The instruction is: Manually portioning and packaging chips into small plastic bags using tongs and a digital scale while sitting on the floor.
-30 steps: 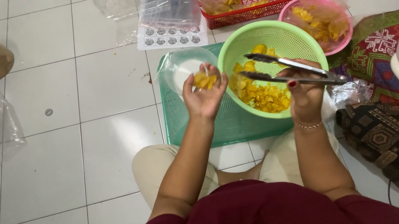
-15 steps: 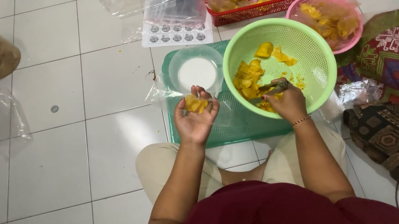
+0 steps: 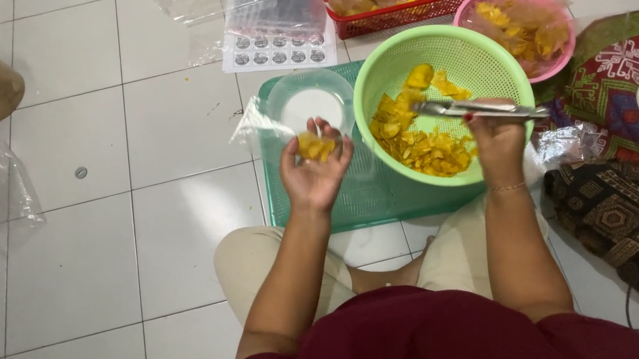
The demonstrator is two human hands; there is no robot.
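Portioning step, by the look of it: left hand cupped palm-up, fingers curled round a small heap of yellow chips just near of the clear tub. Right hand gripped metal tongs, tips narrow over the green colander. Next move probably needed a steady tip into the tub.

The person wears a dark maroon short-sleeved top, its sleeves ending above the elbows so both forearms are bare. Light beige trousers cover the legs. A thin bracelet circles the wrist of the right hand. The left hand carries no ring or band that can be seen.
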